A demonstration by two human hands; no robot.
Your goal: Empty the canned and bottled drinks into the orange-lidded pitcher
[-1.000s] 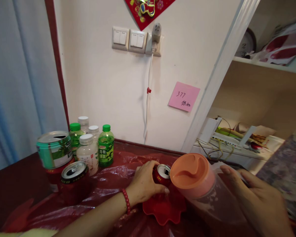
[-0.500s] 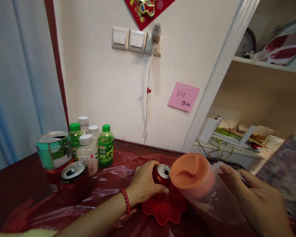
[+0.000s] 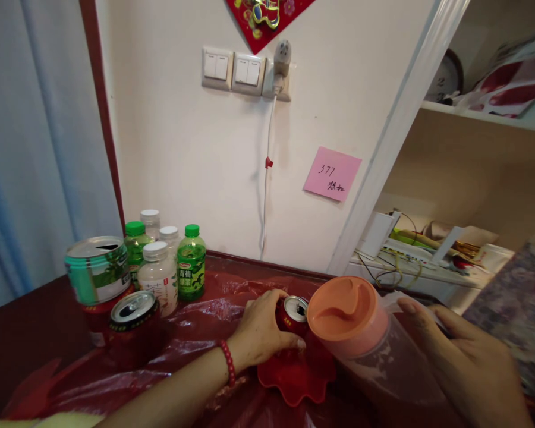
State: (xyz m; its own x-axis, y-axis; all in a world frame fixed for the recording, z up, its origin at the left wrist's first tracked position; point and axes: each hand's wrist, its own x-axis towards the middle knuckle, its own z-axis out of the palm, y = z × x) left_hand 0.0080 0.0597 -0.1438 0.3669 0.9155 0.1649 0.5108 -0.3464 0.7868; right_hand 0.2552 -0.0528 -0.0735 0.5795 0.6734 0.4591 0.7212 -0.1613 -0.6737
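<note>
My left hand (image 3: 265,333), with a red bead bracelet at the wrist, is wrapped round a red drink can (image 3: 293,324) whose tab top is opened. The can stands over a red wavy-rimmed dish (image 3: 296,383); its base is hidden by my fingers. At the right, my right hand (image 3: 468,351) grips the handle of a clear plastic pitcher (image 3: 396,368) with an orange lid (image 3: 345,309). The pitcher is tilted towards the can, and its lid edge appears next to the can's top. I cannot tell whether liquid flows between them.
On the left of the red plastic-covered table (image 3: 196,368) stand opened cans, among them a dark-rimmed can (image 3: 134,327) and a green can (image 3: 98,270), beside several bottles, one a green tea bottle (image 3: 191,264). A white router (image 3: 405,255) with cables sits on the right shelf.
</note>
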